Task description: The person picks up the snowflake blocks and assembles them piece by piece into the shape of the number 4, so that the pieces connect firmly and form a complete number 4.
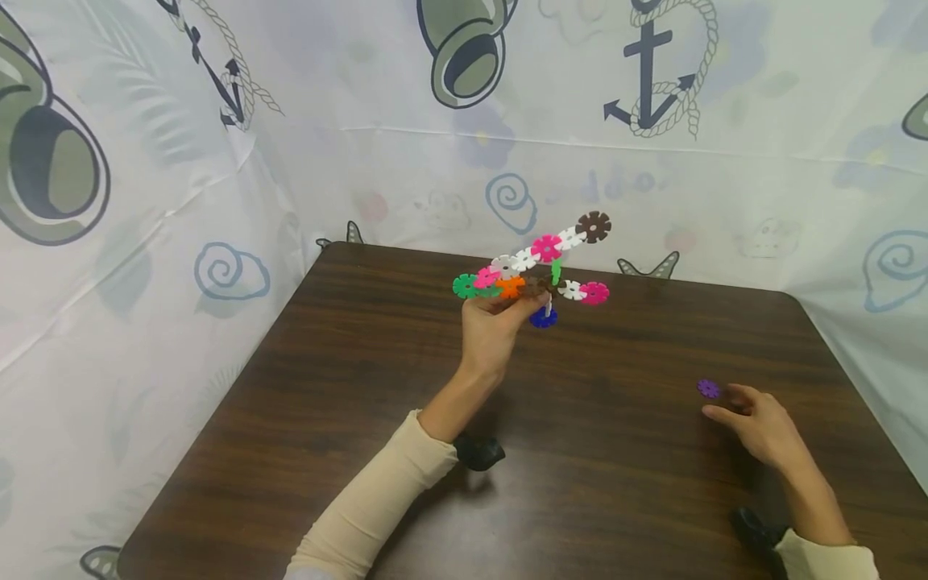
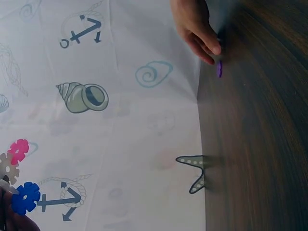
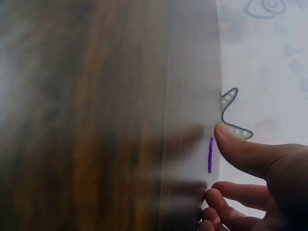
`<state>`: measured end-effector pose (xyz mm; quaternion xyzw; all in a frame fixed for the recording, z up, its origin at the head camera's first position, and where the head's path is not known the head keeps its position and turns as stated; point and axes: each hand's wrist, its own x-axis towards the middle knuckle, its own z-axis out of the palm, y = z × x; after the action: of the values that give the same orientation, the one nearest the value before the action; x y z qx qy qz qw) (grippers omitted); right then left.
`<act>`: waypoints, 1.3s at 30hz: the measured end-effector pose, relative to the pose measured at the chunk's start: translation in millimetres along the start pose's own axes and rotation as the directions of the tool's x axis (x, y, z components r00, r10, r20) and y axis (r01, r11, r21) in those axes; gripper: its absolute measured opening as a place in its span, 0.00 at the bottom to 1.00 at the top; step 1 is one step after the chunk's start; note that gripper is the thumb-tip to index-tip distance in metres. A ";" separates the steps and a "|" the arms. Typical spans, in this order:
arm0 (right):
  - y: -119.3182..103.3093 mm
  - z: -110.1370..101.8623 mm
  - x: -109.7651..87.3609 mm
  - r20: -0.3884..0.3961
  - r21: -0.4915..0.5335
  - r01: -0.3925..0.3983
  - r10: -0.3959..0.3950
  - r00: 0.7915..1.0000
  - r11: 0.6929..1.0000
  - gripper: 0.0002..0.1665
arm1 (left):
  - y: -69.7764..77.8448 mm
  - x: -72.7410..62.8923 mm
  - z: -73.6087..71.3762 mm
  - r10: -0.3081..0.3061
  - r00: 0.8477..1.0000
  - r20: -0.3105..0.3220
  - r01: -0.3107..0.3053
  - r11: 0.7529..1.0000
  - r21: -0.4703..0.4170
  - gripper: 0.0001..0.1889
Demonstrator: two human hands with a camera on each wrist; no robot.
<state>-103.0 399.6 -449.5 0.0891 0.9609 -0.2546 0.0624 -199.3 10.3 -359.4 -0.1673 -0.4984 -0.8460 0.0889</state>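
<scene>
My left hand (image 1: 486, 334) grips a built-up figure of notched plastic flower discs, held above the back half of the table. One row of discs slopes up to a brown disc (image 1: 594, 226) at the right; a green disc (image 1: 466, 285) sits at the left end. A blue disc (image 1: 544, 318) hangs lowest, beside the thumb, and shows again as a blue disc (image 2: 26, 198) in the left wrist view. On the right side, my right hand (image 1: 761, 427) hovers near a loose purple disc (image 1: 708, 389), thumb and fingers spread apart. The right wrist view shows the purple disc (image 3: 211, 155) edge-on between thumb and fingers.
A dark wood-grain table (image 1: 348, 387) spreads beneath both hands. White cloth (image 1: 406, 161) printed with shells, anchors and starfish rises behind its back and side edges. Black straps (image 1: 478, 453) are at the wrists, below the cream sleeves.
</scene>
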 end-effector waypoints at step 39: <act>-122.6 2.4 6.4 -0.179 0.146 0.260 -0.233 0.956 0.955 0.22 | 0.7 -6.9 4.6 -0.023 0.998 0.055 0.025 0.999 -0.034 0.11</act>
<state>-134.0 294.5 -394.0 -0.0067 0.9416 -0.3323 -0.0548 -191.7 13.9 -359.3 -0.1860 -0.4878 -0.8506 0.0623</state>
